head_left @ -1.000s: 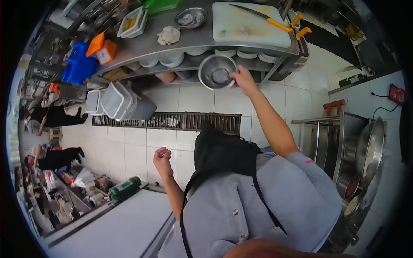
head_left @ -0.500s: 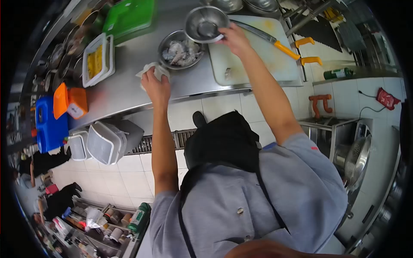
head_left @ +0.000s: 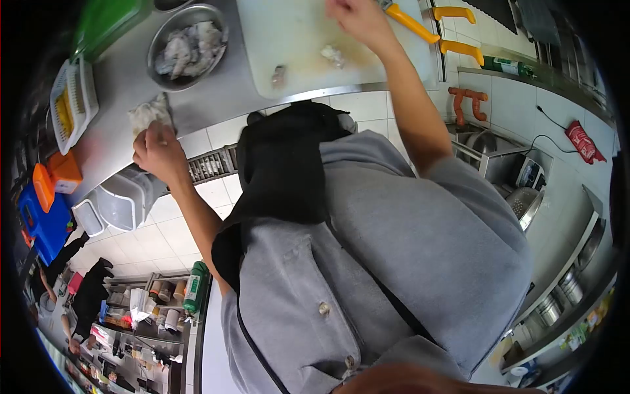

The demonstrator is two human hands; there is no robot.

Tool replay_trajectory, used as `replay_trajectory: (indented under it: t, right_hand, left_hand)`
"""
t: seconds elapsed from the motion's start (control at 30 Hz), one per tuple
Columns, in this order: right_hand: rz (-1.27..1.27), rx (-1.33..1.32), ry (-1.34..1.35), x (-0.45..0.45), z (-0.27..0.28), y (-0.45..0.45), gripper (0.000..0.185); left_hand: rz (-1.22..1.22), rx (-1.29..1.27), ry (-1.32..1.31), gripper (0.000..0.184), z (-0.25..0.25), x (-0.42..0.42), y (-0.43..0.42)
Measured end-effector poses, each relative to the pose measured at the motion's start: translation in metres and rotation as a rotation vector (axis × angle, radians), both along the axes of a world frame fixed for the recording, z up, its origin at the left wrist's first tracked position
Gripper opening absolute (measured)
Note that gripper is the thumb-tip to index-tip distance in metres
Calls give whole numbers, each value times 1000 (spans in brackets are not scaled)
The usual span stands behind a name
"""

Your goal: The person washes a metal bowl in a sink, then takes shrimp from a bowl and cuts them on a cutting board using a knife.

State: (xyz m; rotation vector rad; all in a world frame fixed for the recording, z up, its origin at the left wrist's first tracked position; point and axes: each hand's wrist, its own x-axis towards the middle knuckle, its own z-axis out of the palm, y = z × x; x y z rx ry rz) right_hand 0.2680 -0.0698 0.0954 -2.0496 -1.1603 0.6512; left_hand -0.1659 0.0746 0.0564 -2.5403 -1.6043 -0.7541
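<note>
My left hand [head_left: 159, 152] is at the front edge of the steel counter [head_left: 230, 98], its curled fingers on the lower edge of a crumpled pale cloth [head_left: 149, 115]. Beyond the cloth stands a steel bowl [head_left: 189, 47] of whitish-grey raw pieces. My right hand [head_left: 359, 20] hangs over the white cutting board [head_left: 289, 33] at the frame's top edge. Its fingers are bent and blurred, and what they hold, if anything, cannot be made out. On the board lie two small scraps [head_left: 333, 56] and, right of my right hand, a knife with a yellow handle [head_left: 412, 22].
Two yellow handles [head_left: 461, 48] stick out right of the board. At the left are a white basket [head_left: 73, 105], a green lid [head_left: 108, 26], an orange container [head_left: 63, 172] and a blue jug [head_left: 44, 220]. Grey bins [head_left: 121, 200] stand below. People [head_left: 88, 299] are at far lower left.
The small steel bowl has left my right hand, which has moved further over the board. My left hand first reached the cloth, then shifted to its lower edge. The view has moved closer to the counter.
</note>
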Motion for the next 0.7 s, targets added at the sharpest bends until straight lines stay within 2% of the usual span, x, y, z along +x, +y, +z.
replay_trajectory:
  t: [0.03,0.07,0.13,0.2,0.27,0.37,0.47,0.57,0.6,0.67,0.7]
  right_hand:
    - [72,102,-174,5,-16,-25,24]
    - [76,99,-162,3,-21,-41,24]
    - [165,-68,-129,-9,-23,-63,32]
    - [213,-153,-252,-34,-15,-64,34]
    - [176,-152,-402,-54,-21,-60,36]
    - [136,-109,-371,-64,-15,-52,37]
    - [118,-185,-291,-67,-10,-43,36]
    - [139,8,-5,-55,-17,-39,34]
    - [149,9,-2,-53,-21,-35,34]
    - [48,28,288,-46,-23,-26,33]
    - [54,30,282,-41,-23,-19,33]
  left_hand:
    - [14,-2,54,32,5,9,-12]
    - [18,-6,66,32,13,28,-25]
    - [-92,-582,-348,34,30,76,-57]
    - [-308,-692,-413,39,25,121,-77]
    - [-370,-602,-221,40,28,163,-92]
    - [-479,-429,-97,36,19,187,-85]
    - [-464,-491,-3,32,18,189,-73]
    - [-539,-658,-266,32,24,203,-67]
    - [-529,-657,-266,32,26,208,-66]
    - [-493,-759,-443,34,30,221,-63]
    - [-490,-753,-449,34,30,228,-60]
